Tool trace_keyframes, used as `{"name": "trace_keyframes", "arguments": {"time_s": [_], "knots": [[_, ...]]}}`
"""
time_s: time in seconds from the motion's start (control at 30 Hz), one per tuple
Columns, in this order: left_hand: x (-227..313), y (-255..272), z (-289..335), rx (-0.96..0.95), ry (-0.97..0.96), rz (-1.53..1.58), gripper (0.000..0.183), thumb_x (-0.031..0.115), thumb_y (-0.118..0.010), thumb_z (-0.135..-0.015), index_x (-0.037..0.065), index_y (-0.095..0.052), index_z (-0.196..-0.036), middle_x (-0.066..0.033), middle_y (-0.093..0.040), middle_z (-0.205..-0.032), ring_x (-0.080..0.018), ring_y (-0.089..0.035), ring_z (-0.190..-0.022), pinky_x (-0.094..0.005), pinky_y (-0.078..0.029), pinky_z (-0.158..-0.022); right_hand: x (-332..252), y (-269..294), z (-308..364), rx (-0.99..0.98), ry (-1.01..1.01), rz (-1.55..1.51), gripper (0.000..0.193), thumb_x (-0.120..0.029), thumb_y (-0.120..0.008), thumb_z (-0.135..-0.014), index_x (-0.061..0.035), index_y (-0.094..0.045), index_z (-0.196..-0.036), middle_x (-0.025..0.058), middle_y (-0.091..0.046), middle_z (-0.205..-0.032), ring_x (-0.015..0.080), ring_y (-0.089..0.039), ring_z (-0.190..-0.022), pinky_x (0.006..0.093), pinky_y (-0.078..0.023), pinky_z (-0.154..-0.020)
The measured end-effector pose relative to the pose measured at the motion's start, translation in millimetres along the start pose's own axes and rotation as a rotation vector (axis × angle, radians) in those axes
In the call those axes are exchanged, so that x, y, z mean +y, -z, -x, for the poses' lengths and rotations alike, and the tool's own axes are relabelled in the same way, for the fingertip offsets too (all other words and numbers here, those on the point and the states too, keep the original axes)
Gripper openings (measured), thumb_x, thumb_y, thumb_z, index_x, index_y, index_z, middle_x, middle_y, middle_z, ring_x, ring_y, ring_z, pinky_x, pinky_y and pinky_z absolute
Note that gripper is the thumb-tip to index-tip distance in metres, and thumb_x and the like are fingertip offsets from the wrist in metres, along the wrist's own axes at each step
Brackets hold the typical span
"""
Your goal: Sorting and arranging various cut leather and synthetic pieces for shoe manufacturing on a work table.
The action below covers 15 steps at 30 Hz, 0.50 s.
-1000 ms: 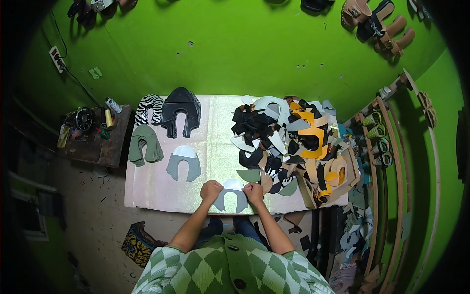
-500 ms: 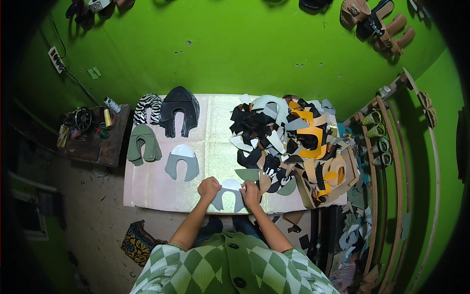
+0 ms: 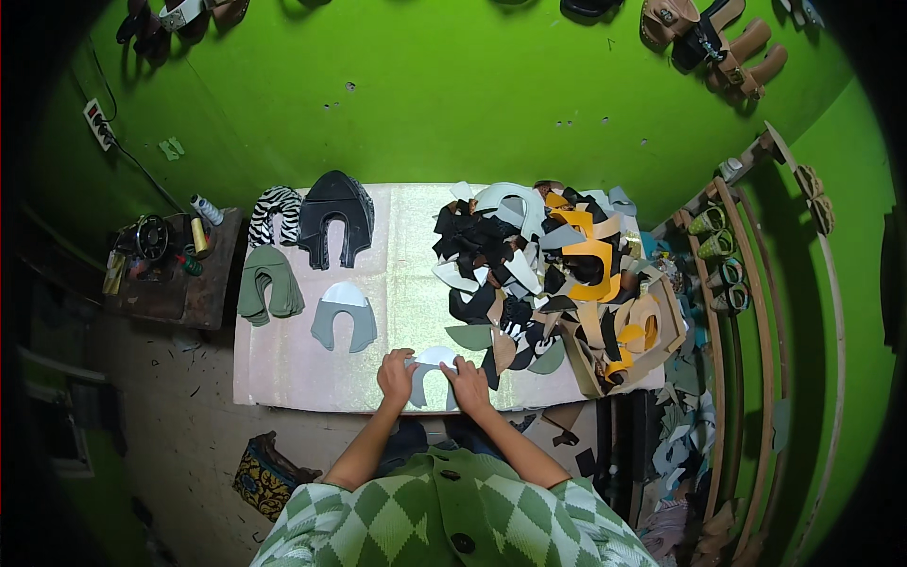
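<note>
Near the front edge of the table, a grey U-shaped shoe upper piece (image 3: 419, 389) lies with its legs toward me. A white half-moon piece (image 3: 436, 355) sits across its curved top. My left hand (image 3: 395, 378) is closed on the left side of the grey piece, thumb near the white edge. On the opposite side, my right hand (image 3: 470, 386) grips it with thumb and fingers close to the white piece. Farther left lies a similar grey upper piece with a white top (image 3: 344, 317). My fingers partly cover the sides of the piece between them.
Stacks of green (image 3: 269, 288), black (image 3: 336, 222) and zebra-striped upper pieces (image 3: 276, 214) lie at the table's left. Mixed offcuts (image 3: 491, 255) are heaped on the right beside a cardboard box of scraps (image 3: 669, 331). A sewing machine table (image 3: 175, 293) stands left, a wooden shoe rack (image 3: 723, 283) right.
Both hands have shifted from fist-like pinches at the upper corners to fingers and thumbs lying along the piece's sides. The view has shifted slightly.
</note>
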<state>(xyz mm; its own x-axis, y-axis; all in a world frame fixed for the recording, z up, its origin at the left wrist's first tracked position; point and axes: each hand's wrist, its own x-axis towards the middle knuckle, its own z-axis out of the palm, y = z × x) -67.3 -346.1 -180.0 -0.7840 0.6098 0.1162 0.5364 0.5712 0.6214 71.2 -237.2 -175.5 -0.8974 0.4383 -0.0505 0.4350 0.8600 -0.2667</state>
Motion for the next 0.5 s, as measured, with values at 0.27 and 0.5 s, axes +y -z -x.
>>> {"name": "trace_keyframes", "arguments": {"time_s": [0.27,0.5], "knots": [[-20.9,-5.9,-10.5,-0.218,0.239,0.214,0.029,0.013,-0.078,-0.063,0.010,-0.065,-0.089,-0.0046,-0.066,-0.082,-0.0238,-0.061,-0.079,-0.0351,-0.048,-0.069,3.7,7.5,-5.2,0.040,-0.051,-0.181,0.041,-0.012,-0.054,-0.081,-0.0203,-0.055,-0.121,0.0095,-0.053,-0.108,0.0260,-0.052,-0.099,0.0378,-0.041,-0.078],[-15.2,-1.0,-11.9,-0.284,0.266,0.226,0.029,0.013,-0.078,-0.063,0.009,-0.067,-0.089,-0.0075,-0.068,-0.084,-0.0200,-0.064,-0.077,-0.0309,-0.050,-0.068,18.1,16.6,-38.9,0.137,-0.169,-0.352,0.040,-0.023,-0.073,-0.069,-0.0141,-0.062,-0.107,0.0074,-0.056,-0.097,0.0247,-0.055,-0.093,0.0382,-0.039,-0.077]]}}
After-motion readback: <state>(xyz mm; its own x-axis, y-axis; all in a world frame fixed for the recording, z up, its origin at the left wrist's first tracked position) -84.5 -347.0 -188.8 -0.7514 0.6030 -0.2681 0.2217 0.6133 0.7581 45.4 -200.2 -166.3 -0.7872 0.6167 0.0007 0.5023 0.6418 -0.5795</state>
